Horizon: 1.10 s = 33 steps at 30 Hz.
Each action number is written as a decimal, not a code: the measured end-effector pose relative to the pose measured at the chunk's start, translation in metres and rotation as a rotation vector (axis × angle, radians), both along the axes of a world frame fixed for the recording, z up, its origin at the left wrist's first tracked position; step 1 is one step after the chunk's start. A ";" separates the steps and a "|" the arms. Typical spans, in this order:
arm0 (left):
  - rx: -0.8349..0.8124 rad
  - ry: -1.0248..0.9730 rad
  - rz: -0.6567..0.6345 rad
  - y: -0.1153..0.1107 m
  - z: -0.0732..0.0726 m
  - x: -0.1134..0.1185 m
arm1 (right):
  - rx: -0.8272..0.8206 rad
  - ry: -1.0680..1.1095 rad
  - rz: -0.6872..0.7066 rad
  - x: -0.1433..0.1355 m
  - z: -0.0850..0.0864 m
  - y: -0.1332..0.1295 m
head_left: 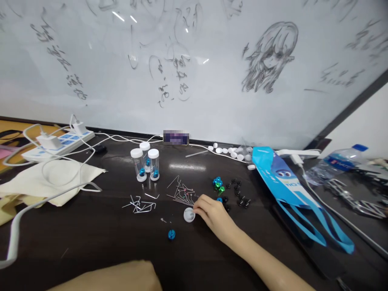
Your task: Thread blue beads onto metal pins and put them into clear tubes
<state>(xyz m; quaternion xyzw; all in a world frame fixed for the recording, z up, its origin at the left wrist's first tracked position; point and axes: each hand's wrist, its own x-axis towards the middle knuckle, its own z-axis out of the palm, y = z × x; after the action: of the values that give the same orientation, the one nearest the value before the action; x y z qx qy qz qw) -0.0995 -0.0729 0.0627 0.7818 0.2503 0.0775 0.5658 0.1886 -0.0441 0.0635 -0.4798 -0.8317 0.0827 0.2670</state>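
Glossy dark bench (91, 226), shiny metal pins (182, 194), clear plastic vials (153, 165), soft matt cream cloth (45, 182).

Whiteboard (212, 60) with scribbles at 12. Power strip (60, 143) and cloth (45, 182) at 10. Blue bag (281, 178) at 3, water bottle (336, 163) past it. Three vials (145, 163) at 11.

head cam | looks fwd+down | desk (91, 242) near | whiteboard (212, 81) behind
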 end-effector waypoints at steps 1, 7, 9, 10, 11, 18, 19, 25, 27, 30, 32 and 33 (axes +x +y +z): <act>0.027 0.010 0.029 0.008 0.001 0.001 | -0.003 0.038 -0.005 -0.001 0.000 0.000; 0.267 0.033 0.472 0.031 -0.007 0.014 | -0.022 0.259 -0.038 -0.007 -0.007 -0.002; 0.234 0.010 0.484 0.034 -0.012 0.024 | -0.024 0.312 -0.046 -0.010 -0.007 -0.004; 0.224 -0.001 0.486 0.034 -0.014 0.030 | -0.025 0.333 -0.049 -0.012 -0.007 -0.005; 0.223 -0.019 0.487 0.035 -0.016 0.035 | -0.024 0.349 -0.050 -0.013 -0.006 -0.006; 0.160 -0.189 0.504 0.035 -0.016 0.053 | 0.008 0.437 -0.060 -0.019 -0.004 -0.010; 0.127 -0.204 0.508 0.035 -0.016 0.053 | 0.005 0.454 -0.066 -0.020 -0.005 -0.011; 0.055 -0.306 0.539 0.036 -0.021 0.053 | -0.047 0.551 -0.054 -0.024 -0.011 -0.020; 0.093 -0.344 0.569 0.040 -0.022 0.054 | -0.038 0.583 -0.044 -0.025 -0.010 -0.022; 0.134 -0.422 0.604 0.050 -0.013 0.057 | -0.005 0.612 -0.052 -0.024 -0.005 -0.021; 0.123 -0.494 0.640 0.057 0.003 0.058 | 0.011 0.644 -0.080 -0.023 0.004 -0.019; 0.101 -0.521 0.647 0.060 0.014 0.059 | 0.016 0.666 -0.093 -0.024 0.011 -0.017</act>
<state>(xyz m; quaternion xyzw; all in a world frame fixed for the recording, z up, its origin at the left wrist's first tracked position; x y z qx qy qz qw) -0.0409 -0.0134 0.0768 0.6439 0.3275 0.4586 0.5175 0.1648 -0.0614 0.0741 -0.4617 -0.6765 0.2162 0.5314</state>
